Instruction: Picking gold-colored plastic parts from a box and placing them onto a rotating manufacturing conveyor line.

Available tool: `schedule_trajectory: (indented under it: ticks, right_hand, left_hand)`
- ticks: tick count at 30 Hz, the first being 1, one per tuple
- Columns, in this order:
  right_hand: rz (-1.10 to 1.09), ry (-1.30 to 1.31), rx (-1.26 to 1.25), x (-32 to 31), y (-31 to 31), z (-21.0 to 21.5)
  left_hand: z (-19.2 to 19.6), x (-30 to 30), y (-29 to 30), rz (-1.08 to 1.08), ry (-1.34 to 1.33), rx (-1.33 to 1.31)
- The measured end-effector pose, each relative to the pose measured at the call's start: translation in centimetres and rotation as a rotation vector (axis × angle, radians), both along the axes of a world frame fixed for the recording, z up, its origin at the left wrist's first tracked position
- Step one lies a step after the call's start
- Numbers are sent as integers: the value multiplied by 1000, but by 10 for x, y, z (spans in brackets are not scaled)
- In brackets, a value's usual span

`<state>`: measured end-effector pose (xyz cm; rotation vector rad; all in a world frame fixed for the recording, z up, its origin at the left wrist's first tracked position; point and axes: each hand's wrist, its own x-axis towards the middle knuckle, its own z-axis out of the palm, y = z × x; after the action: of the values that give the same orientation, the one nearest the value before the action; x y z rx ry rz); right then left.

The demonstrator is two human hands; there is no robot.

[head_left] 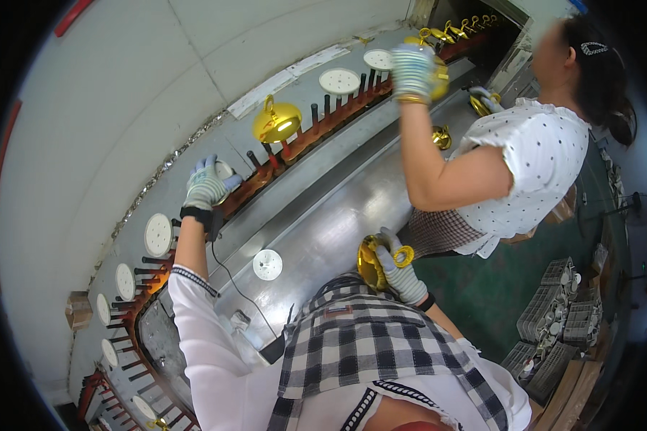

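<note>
My left hand (207, 184), in a knit glove, reaches up to the conveyor rail (305, 133) and is closed around a white disc (224, 169) at one of its pegs. Close to my chest, my gloved right hand (399, 267) grips a shiny gold dome-shaped piece (371, 262) with a ring loop. Another gold dome (277, 122) sits on a peg further along the rail. A loose white disc (267, 264) lies on the steel bench (338, 215).
A co-worker in a dotted white top stands at right, one gloved hand (412, 72) raised on a gold piece at the rail. White discs (158, 235) line the pegs. Grey crates (564, 309) stand on the green floor.
</note>
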<state>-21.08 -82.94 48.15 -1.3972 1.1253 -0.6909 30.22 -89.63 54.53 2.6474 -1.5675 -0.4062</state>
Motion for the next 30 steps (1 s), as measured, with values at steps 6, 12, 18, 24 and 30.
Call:
schedule_trajectory:
  ticks: [6, 12, 18, 24, 30]
  right_hand:
    - [151, 102, -176, 7, -14, 4]
    - [160, 83, -184, 1, -19, 6]
    - [116, 161, -211, -27, -31, -1]
    - [111, 144, -220, 5, 32, 7]
    - [58, 21, -170, 92, 157, 0]
  left_hand:
    - [-8, -7, 34, 155, -144, -150]
    - [-36, -1, 79, 86, -330, -369]
    - [-60, -117, 99, -126, -326, -732]
    - [-201, -163, 199, 15, 219, -423]
    - [-302, -85, 359, 128, 406, 272]
